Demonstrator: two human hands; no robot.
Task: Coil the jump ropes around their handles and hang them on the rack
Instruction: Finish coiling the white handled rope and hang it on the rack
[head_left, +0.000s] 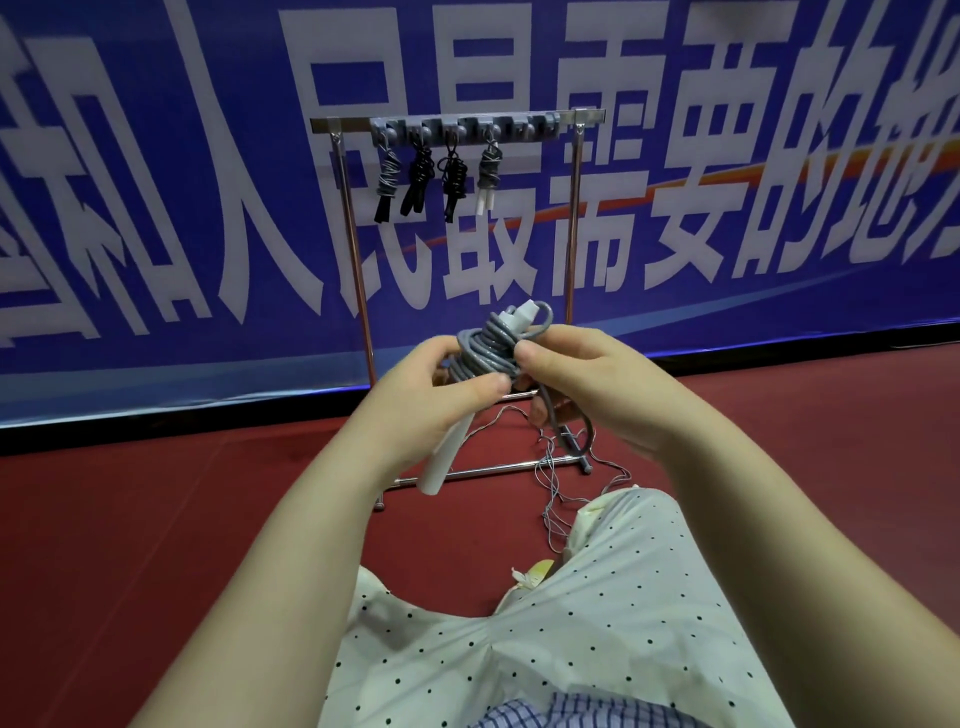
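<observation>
A grey jump rope (480, 351) is wound in several turns around its white handles (441, 460), held in front of me at mid-frame. My left hand (441, 397) grips the handles and the coil from the left, thumb on the rope. My right hand (582, 387) pinches the rope's loose end at the coil's right side; a short loop hangs below it. The metal rack (358, 260) stands on the floor behind, with a grey hook bar (462, 127) on top. Several coiled ropes (421, 176) hang from the hooks on its left half.
A blue banner with large white characters (727, 182) forms the wall behind the rack. The floor is dark red (156, 519). Thin loose thread (558, 499) lies by the rack's base bar (498, 470). My legs in dotted white fabric (571, 623) fill the lower middle.
</observation>
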